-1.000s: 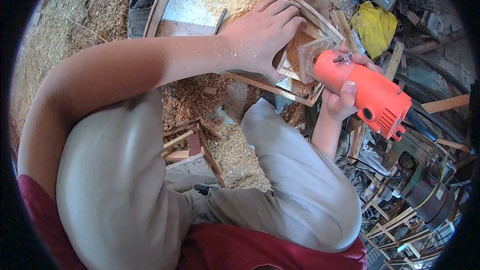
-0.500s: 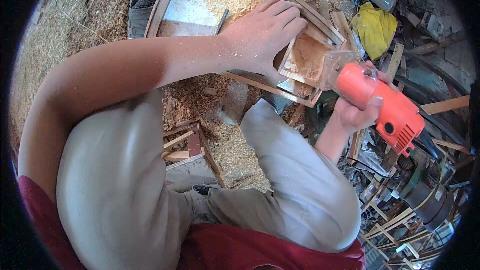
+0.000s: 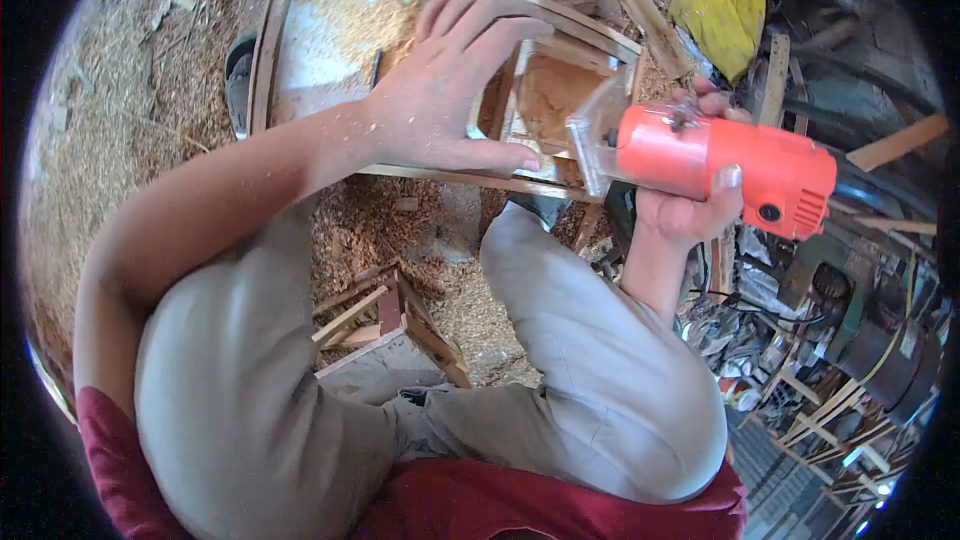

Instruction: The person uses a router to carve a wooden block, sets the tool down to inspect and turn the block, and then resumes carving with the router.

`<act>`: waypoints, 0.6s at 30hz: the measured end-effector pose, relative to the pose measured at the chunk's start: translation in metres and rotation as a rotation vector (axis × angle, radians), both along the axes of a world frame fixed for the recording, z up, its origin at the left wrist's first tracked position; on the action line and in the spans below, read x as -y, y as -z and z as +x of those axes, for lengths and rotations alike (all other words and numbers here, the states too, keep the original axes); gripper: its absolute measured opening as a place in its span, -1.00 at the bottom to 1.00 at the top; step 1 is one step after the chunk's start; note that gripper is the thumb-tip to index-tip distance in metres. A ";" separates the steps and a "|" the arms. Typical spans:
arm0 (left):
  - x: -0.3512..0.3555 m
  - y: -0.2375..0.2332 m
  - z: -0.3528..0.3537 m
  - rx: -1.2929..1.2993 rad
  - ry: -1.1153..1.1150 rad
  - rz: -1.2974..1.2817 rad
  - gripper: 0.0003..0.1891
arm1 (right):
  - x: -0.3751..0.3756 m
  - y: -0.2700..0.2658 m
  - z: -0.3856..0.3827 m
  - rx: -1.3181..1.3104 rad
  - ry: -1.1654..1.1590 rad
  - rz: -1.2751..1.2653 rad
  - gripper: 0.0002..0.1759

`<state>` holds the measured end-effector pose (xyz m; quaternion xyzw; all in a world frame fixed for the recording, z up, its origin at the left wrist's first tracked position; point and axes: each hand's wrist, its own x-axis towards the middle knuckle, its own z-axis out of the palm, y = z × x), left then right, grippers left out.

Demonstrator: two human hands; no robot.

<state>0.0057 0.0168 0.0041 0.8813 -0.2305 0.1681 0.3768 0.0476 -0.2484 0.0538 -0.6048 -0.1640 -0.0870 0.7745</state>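
My right hand [image 3: 690, 205] is wrapped around an orange-red trim router [image 3: 725, 165], thumb along its side. Its clear plastic base [image 3: 592, 145] is tilted at the right end of a wooden frame [image 3: 262, 65], raised off the wood. My left hand [image 3: 445, 90] is spread over the middle of that frame, fingers and thumb apart, with nothing seen gripped. Just right of it a small wooden box-like piece [image 3: 560, 90] with a brown inner face lies inside the frame. A short dark rod [image 3: 376, 67] is beside my left wrist on the dusty pale panel [image 3: 310, 40].
Sawdust and shavings cover the ground. A small wooden crate [image 3: 385, 365] stands between my legs. A yellow cloth [image 3: 718, 20], wood offcuts [image 3: 898, 142] and a dark motor-like machine [image 3: 890, 350] crowd the right side. A dark shoe [image 3: 238, 80] sits left of the frame.
My left hand has come off the small wooden piece and opened, moving left. The router has swung to a more level angle, its base tilting up. The whole view has shifted slightly.
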 end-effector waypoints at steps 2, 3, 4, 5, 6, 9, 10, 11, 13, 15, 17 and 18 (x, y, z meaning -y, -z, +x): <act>0.002 -0.007 0.000 0.016 0.039 0.011 0.08 | -0.005 -0.001 -0.002 -0.004 -0.016 -0.003 -0.29; 0.004 -0.011 0.001 0.023 0.057 0.015 0.06 | -0.005 -0.002 -0.005 -0.061 -0.032 0.020 -0.29; 0.008 -0.013 0.003 0.019 0.084 0.005 0.09 | -0.005 -0.002 -0.009 -0.118 -0.051 0.044 -0.28; 0.012 -0.015 0.003 0.016 0.088 0.002 0.10 | -0.006 -0.002 -0.012 -0.175 -0.073 0.067 -0.27; 0.018 -0.018 0.003 0.012 0.089 -0.002 0.11 | -0.010 -0.006 -0.011 -0.135 -0.066 0.030 -0.25; 0.028 -0.025 0.002 -0.013 0.084 0.031 0.15 | -0.011 -0.006 -0.009 -0.113 -0.145 0.061 -0.24; 0.029 -0.026 0.003 -0.022 0.087 0.063 0.17 | -0.009 -0.005 -0.010 -0.109 -0.155 0.063 -0.23; 0.031 -0.027 0.003 -0.032 0.089 0.095 0.19 | -0.007 -0.004 -0.010 -0.104 -0.167 0.066 -0.23; 0.034 -0.032 0.003 -0.054 0.103 0.109 0.21 | -0.006 -0.004 -0.010 -0.081 -0.201 0.066 -0.22; 0.035 -0.035 0.003 -0.076 0.116 0.117 0.22 | -0.006 -0.005 -0.010 -0.064 -0.245 0.092 -0.22; 0.036 -0.036 0.004 -0.096 0.127 0.116 0.23 | -0.009 -0.007 -0.013 -0.074 -0.286 0.177 -0.23; 0.037 -0.037 0.004 -0.095 0.122 0.122 0.21 | -0.009 -0.007 -0.013 -0.075 -0.283 0.175 -0.22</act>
